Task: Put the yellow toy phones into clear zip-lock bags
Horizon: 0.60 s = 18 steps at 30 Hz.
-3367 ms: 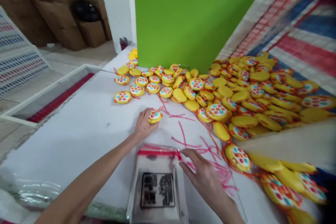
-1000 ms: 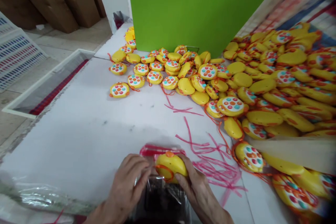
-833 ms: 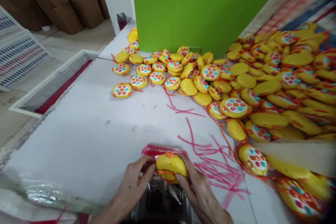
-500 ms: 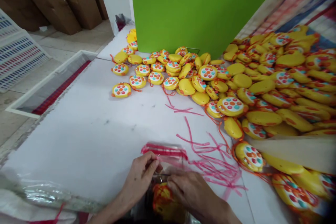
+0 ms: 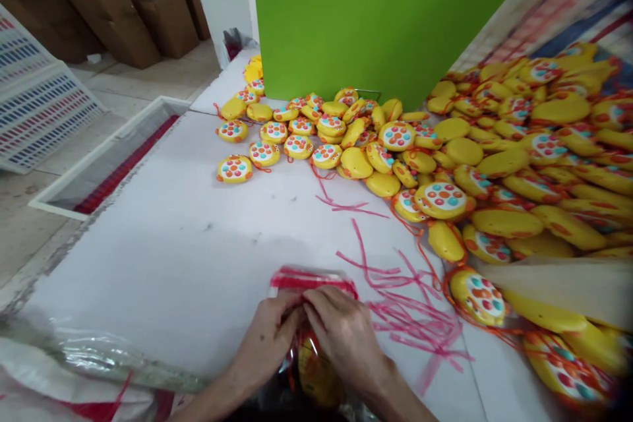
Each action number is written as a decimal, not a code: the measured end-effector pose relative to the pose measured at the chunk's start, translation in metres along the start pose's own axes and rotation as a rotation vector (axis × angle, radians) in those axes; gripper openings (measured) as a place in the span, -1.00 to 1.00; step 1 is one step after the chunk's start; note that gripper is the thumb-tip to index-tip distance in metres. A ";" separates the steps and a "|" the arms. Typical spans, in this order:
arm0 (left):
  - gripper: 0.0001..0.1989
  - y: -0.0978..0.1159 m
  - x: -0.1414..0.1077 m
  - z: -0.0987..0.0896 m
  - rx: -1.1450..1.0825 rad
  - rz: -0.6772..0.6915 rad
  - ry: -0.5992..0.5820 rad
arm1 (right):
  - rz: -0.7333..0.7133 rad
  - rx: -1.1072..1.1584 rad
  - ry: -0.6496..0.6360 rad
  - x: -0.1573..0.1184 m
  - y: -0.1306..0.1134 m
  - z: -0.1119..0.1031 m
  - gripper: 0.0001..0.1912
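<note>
My left hand [image 5: 271, 330] and my right hand [image 5: 341, 333] meet at the top of a clear plastic bag [image 5: 301, 359] near the table's front edge. The fingers of both are closed and pressed together on the bag's upper edge, fingertips almost touching. Through the shiny film a yellow toy [image 5: 316, 376] with some orange on it shows, partly covered by my right hand and in shadow. Just beyond my fingers lies a clear packet with a red-pink band [image 5: 306, 279]. Thin pink strips [image 5: 410, 316] lie loosely scattered to the right of my right hand.
Yellow oval toys with coloured buttons [image 5: 445, 199] heap up along the right and back of the white table [image 5: 163, 237]. A green panel [image 5: 386, 13] stands behind them. Clear film [image 5: 113, 362] lies along the front left edge; a white crate [image 5: 54, 99] is on the floor.
My right hand has moved up and left from over the toy to the bag's top edge, beside my left hand. The pink strip stretched between the hands no longer shows.
</note>
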<state>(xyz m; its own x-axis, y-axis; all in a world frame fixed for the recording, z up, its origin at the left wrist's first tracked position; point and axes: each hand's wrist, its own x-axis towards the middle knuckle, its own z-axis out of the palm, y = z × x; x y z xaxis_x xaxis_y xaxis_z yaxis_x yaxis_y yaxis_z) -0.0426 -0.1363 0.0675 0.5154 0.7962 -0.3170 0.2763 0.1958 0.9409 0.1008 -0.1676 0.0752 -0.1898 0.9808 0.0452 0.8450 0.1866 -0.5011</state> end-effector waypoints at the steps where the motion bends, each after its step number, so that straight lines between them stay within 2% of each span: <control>1: -0.71 0.001 0.000 0.001 0.064 0.007 0.005 | -0.010 -0.013 0.007 0.001 0.000 0.002 -0.85; 4: -0.70 0.000 -0.003 0.004 0.246 0.042 0.021 | 0.012 0.003 0.050 0.003 0.000 0.005 -0.84; 7: -0.71 -0.005 -0.006 0.003 0.290 0.075 -0.008 | 0.127 0.111 0.129 -0.003 0.010 0.001 -0.86; 10: -0.74 -0.010 -0.008 -0.003 0.228 0.013 -0.011 | 0.339 0.131 0.231 -0.025 0.044 -0.013 -0.84; 13: -0.77 -0.016 -0.008 -0.008 0.088 -0.033 -0.006 | 0.601 -0.045 0.340 -0.067 0.097 -0.037 -0.75; 15: -0.78 -0.019 -0.008 -0.010 0.052 -0.038 -0.002 | 0.810 -0.267 0.327 -0.098 0.128 -0.053 -0.74; 17: -0.77 -0.021 -0.007 -0.010 0.035 -0.047 0.000 | 0.899 -0.353 0.190 -0.123 0.144 -0.063 -0.74; 18: -0.77 -0.021 -0.006 -0.010 0.011 -0.060 -0.001 | 0.897 -0.341 0.102 -0.130 0.144 -0.066 -0.73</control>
<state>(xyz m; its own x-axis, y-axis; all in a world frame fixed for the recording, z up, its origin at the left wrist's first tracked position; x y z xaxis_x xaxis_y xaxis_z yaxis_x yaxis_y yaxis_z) -0.0595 -0.1398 0.0512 0.4985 0.7825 -0.3731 0.3154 0.2372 0.9188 0.2799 -0.2643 0.0538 0.6276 0.7640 -0.1493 0.7576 -0.6436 -0.1089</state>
